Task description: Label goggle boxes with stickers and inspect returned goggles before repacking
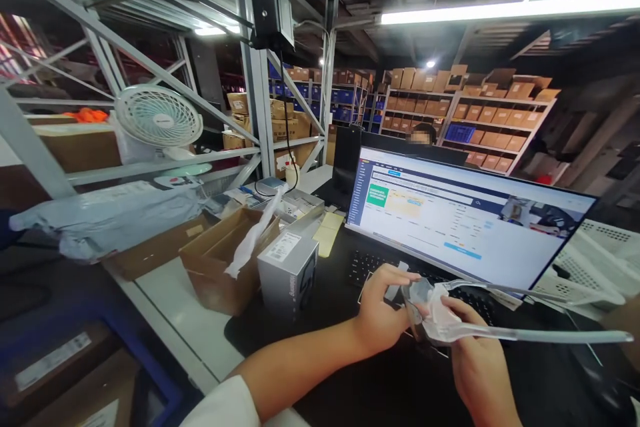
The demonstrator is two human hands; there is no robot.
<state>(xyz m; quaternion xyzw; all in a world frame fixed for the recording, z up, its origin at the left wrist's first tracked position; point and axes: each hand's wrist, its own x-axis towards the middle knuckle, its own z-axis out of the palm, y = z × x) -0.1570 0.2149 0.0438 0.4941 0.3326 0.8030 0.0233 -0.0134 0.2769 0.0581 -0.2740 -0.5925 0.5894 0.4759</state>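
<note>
In front of the monitor, I hold a pair of glasses (525,333) with long, clear temple arms that point to the right. My left hand (377,310) is closed on the lens end, thumb and forefinger at the frame's edge. My right hand (477,353) is closed around the glasses near the hinges. A thin whitish piece (440,313), perhaps a cloth or tissue, lies over the lens between my hands. Most of the lenses are hidden by it and by my fingers. A grey printed box (287,273) stands left of my hands on the black desk mat.
A monitor (450,213) stands behind a black keyboard (367,267). Left are an open cardboard carton (215,280) with a white strip over it, and grey plastic packages (115,213). A mouse (603,383) lies right, near white baskets (595,260). A person sits behind the monitor.
</note>
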